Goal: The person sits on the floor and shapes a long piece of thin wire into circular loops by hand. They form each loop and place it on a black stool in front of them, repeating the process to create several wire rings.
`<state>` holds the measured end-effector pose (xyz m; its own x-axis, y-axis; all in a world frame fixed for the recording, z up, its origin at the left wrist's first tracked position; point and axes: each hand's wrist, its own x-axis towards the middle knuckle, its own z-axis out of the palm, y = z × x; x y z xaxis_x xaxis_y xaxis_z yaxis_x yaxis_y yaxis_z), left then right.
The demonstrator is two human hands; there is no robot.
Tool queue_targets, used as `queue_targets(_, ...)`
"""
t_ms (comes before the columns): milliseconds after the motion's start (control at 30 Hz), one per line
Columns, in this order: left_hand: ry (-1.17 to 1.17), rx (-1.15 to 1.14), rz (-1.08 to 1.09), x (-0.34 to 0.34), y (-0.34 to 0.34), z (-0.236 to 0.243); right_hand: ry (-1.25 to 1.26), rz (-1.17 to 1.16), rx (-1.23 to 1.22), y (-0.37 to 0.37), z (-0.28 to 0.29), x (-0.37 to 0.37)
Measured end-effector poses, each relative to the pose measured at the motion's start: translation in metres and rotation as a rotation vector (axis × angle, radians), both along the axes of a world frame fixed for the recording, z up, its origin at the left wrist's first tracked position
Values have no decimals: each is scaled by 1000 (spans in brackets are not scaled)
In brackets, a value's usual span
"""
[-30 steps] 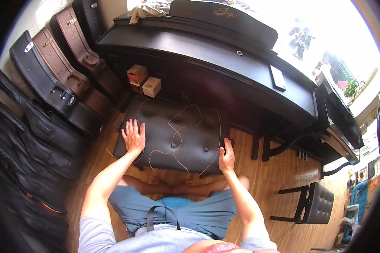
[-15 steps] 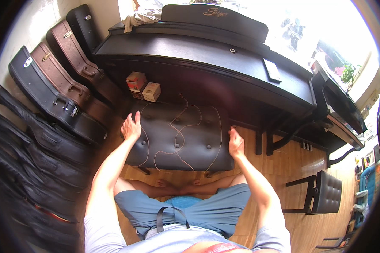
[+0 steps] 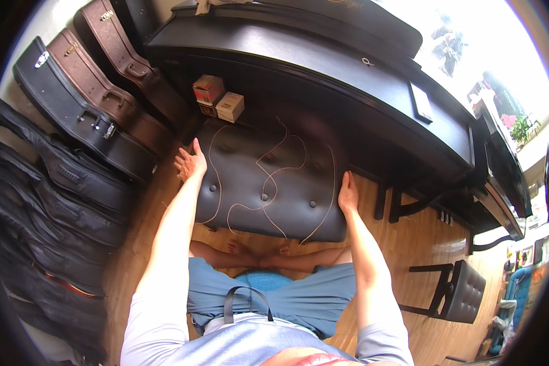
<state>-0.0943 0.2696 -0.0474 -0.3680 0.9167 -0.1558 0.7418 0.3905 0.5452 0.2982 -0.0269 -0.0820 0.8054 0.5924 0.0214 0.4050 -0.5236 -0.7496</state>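
A black tufted bench [image 3: 287,210] stands in front of my crossed legs, with thin, loose, copper-coloured strands [image 3: 267,174] curving over its cushion. My left hand [image 3: 190,160] is at the bench's left edge, fingers apart and bent over the side; whether it presses there is hard to tell. My right hand [image 3: 348,190] lies against the right side, fingers stretched upward and close together. Neither hand visibly holds any of the strands.
A black piano [image 3: 311,46] stands beyond the bench, with small boxes [image 3: 229,108] under it. Instrument cases [image 3: 67,116] and soft black bags [image 3: 55,226] line the left. At right are another black bench [image 3: 460,291], a screen [image 3: 500,171] and blue furniture [image 3: 515,293].
My left hand has left the cushion's top for its outer edge and moved farther forward. My right hand shifted along the right side, curling briefly, then straightening. The camera view has shifted.
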Motion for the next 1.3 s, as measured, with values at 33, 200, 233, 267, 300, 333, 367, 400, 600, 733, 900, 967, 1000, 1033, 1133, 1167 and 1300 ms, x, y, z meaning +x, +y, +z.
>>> queue_targets(33,37,-48,-16,2,-3,1,-41,-5,-49,-2,-2,0)
queue_targets(200,200,-186,-262,-9,-1,19,69,-8,-129,1,11,-2)
queue_targets(233,170,-92,-259,-13,-1,11,91,-21,-130,2,10,-2)
queue_targets(267,136,-43,-261,-14,-3,7,111,-35,-133,1,8,0)
queue_targets(300,103,7,-261,-16,-3,4,131,-48,-136,1,7,1)
queue_targets(333,110,7,-259,-16,-3,4,122,-55,-131,2,9,-1)
queue_targets(367,119,6,-254,-15,-5,6,116,-58,-127,3,14,-5)
queue_targets(400,129,4,-248,-14,-7,6,111,-60,-123,3,14,-9)
queue_targets(600,154,25,-249,-15,-6,4,60,-32,-116,2,3,-3)
queue_targets(733,140,2,-247,-18,-6,-4,68,-48,-114,2,-1,-2)
queue_targets(900,136,-2,-256,-19,-1,-6,118,-26,-96,1,-1,-6)
queue_targets(967,136,4,-250,-18,-1,-7,139,-36,-83,3,3,-6)
queue_targets(1000,137,8,-248,-19,0,-7,154,-30,-92,4,2,-5)
queue_targets(1033,142,16,-256,-19,0,-6,145,-26,-88,4,1,-4)
queue_targets(1133,151,20,-267,-19,1,-10,125,-9,-102,3,-5,2)
queue_targets(1167,163,11,-269,-18,1,-10,123,-9,-106,3,-8,5)
queue_targets(1300,167,15,-264,-19,5,-16,92,-31,-74,4,-13,5)
